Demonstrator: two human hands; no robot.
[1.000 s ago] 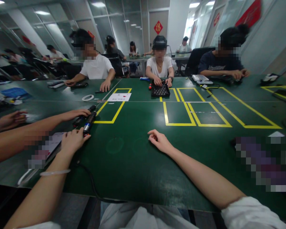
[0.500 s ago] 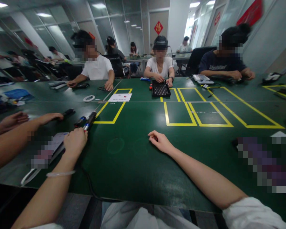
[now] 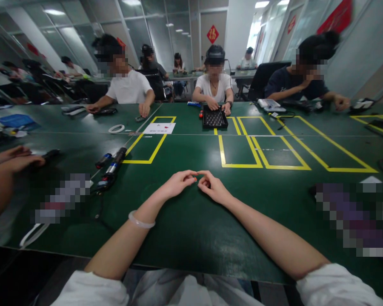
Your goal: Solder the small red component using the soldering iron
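In the head view, my left hand (image 3: 180,183) is near the middle of the green table (image 3: 191,238), a pale bracelet (image 3: 142,220) around its wrist. Its fingers are pinched together, and a tiny orange-red spot shows at the fingertips, too small to name. Just to the right, my right hand (image 3: 214,187) rests with fingers curled, its fingertips touching or nearly touching those of the left; what it holds, if anything, is hidden. Left of my hands lie dark cylindrical tools (image 3: 115,162) with blue and silver bands, with no hand on them.
Yellow tape outlines (image 3: 242,165) mark the table. A white sheet (image 3: 159,128) and a tape roll (image 3: 116,128) lie farther back. Across from me, a person works at a black tray (image 3: 215,117). A neighbour's hands (image 3: 22,159) are at the left. Blurred-out items lie at both sides.
My left hand has left the dark cylindrical tools and moved right to meet my right hand, which has stayed in place. The neighbour's arm at the left has drawn back.
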